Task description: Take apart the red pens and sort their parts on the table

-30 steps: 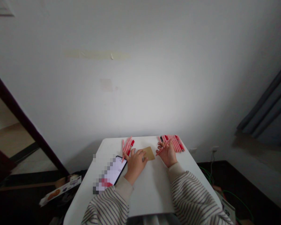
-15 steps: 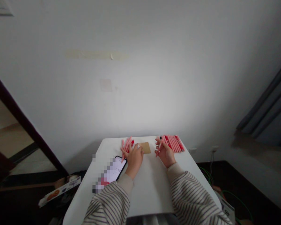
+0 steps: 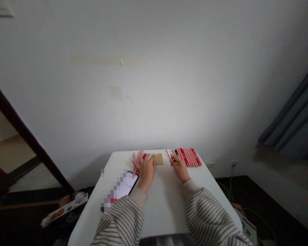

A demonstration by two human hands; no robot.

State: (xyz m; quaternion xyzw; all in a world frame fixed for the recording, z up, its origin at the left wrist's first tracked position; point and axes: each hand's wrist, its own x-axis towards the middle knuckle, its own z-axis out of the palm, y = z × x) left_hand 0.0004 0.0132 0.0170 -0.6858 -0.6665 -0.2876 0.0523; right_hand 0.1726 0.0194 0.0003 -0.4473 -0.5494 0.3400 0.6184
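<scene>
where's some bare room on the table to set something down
Widest bare patch: the white table between the striped cloth sleeves. Another: right of the right hand, nearer than the row of pink-and-red pens. Crowded: the left side, with loose pink pens, left hand and black-edged phone.

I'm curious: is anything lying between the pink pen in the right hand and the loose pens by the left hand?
Yes: a tan square lies on the table between the pink pen in the right hand and the loose pens. The left hand also covers part of those pens.
</scene>
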